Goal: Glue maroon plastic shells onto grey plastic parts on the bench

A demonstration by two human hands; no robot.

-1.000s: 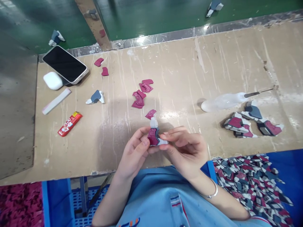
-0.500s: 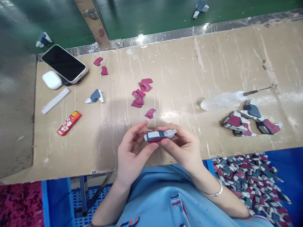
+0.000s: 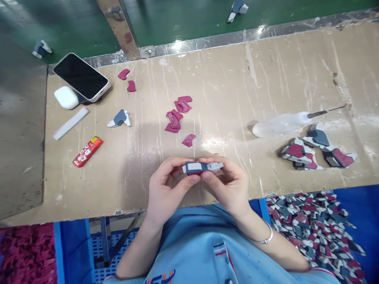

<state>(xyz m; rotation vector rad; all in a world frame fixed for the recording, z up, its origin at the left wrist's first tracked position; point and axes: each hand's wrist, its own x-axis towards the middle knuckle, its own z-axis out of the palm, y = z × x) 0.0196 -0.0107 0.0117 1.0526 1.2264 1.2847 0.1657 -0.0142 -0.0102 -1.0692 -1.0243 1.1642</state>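
A small plastic toy part (image 3: pixel 196 167), dark blue-grey with white and a maroon underside, is pinched level between both hands above the table's front edge. My left hand (image 3: pixel 169 188) grips its left end, thumb against the near side. At the right end, my right hand (image 3: pixel 226 182) holds it with thumb and fingers closed; some fingertips are hidden behind the part. Just beyond the hands lies a single maroon piece (image 3: pixel 188 140). Farther back is a small heap of maroon pieces (image 3: pixel 174 120).
Left on the table (image 3: pixel 219 83) are a phone (image 3: pixel 81 77), white case (image 3: pixel 66 98), red packet (image 3: pixel 88 152) and blue-white part (image 3: pixel 120 118). At right lie a needle-tipped bottle (image 3: pixel 280 124) and several assembled parts (image 3: pixel 299 152). Below are bins of parts (image 3: pixel 314 232) and maroon pieces (image 3: pixel 28 254).
My left fingers, raised and spread half a second ago, have closed behind the toy part. Both hands stay in nearly the same place. The view has shifted slightly.
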